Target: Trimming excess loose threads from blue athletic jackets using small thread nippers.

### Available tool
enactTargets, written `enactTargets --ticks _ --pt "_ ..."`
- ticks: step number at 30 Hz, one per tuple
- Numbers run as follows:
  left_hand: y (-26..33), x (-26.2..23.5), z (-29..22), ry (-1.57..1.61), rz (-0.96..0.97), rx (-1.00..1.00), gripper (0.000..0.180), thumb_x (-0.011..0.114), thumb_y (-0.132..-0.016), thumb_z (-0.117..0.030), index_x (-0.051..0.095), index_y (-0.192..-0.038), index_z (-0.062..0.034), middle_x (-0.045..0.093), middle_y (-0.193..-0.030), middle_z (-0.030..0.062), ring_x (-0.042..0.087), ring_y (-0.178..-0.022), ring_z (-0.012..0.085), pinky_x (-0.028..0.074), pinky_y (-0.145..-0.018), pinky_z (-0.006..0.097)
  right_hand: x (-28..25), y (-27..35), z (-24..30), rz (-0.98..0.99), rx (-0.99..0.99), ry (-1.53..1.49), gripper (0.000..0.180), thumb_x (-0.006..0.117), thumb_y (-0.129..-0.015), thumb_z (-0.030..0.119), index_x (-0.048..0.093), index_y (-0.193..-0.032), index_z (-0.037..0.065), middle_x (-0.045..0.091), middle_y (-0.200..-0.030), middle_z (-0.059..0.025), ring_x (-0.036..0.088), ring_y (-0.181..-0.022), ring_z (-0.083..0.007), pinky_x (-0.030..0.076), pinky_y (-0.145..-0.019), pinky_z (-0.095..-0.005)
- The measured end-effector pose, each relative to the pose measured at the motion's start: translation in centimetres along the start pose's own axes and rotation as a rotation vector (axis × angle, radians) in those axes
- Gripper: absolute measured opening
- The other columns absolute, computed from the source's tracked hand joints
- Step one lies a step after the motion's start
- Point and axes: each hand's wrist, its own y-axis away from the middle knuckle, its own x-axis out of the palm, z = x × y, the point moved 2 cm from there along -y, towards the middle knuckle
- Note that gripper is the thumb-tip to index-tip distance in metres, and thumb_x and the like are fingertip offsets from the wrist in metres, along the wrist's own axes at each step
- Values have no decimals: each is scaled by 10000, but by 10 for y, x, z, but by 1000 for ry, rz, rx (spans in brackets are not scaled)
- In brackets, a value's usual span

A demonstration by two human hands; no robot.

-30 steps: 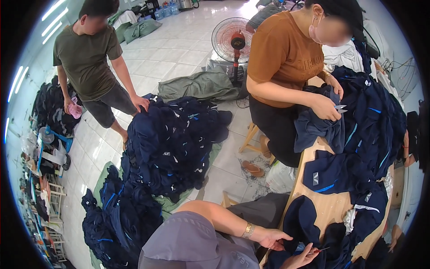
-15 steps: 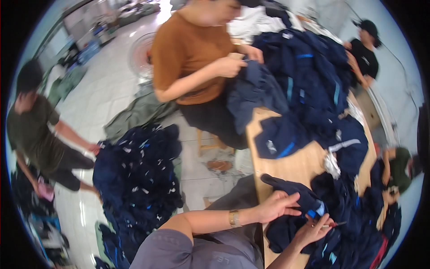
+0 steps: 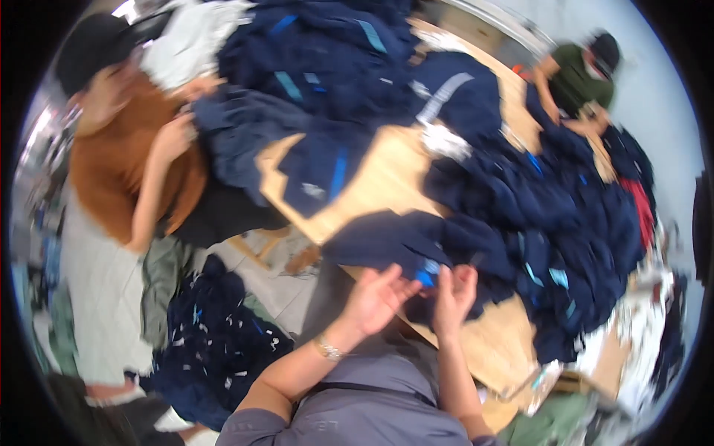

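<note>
A dark navy garment (image 3: 387,236) with a bright blue patch (image 3: 427,272) lies over the table edge in front of me. My left hand (image 3: 374,299) is at its near edge, palm up and fingers stretched out, with the fingertips close to the patch. Just right of the patch, my right hand (image 3: 455,296) has its fingers closed. A thin dark tip, blurred, sticks out above them; it appears to belong to the small snips seen there earlier. Whether my fingertips also pinch the cloth is unclear.
Heaped navy garments (image 3: 550,215) cover the right of the wooden table (image 3: 372,178). At the left, a person in a brown top (image 3: 137,163) handles grey-blue cloth (image 3: 245,126). Another person in green (image 3: 576,82) works at the far right. A navy pile (image 3: 208,349) lies on the floor.
My view has swung to the right, so the table and people sit further left. The garment is spread wider at the table edge, and my hands are nearer each other beside its blue patch.
</note>
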Motion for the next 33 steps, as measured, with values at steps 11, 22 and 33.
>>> enactTargets --ticks 11,22,33 --pt "-6 17 14 -284 68 62 309 444 -909 -30 395 -1201 -115 536 -1115 76 567 -998 178 487 -899 361 -24 4 -7 -27 157 -36 213 575 -874 109 369 -845 62 455 -605 2 494 -461 -63 409 -405 -181" --pt "-2 13 20 -531 47 189 350 511 -856 40 404 -1167 -80 514 -1018 46 554 -950 143 479 -896 359 -8 -3 15 213 -370 386 241 641 -783 15 437 -911 14 536 -781 -91 488 -515 -152 410 -483 -229" --pt "-11 10 14 -662 32 300 405 604 -806 42 412 -1149 -57 547 -984 55 568 -867 123 509 -771 276 -27 -10 25 142 4 -226 283 585 -844 14 313 -822 90 496 -768 -23 393 -551 -35 324 -488 -167"
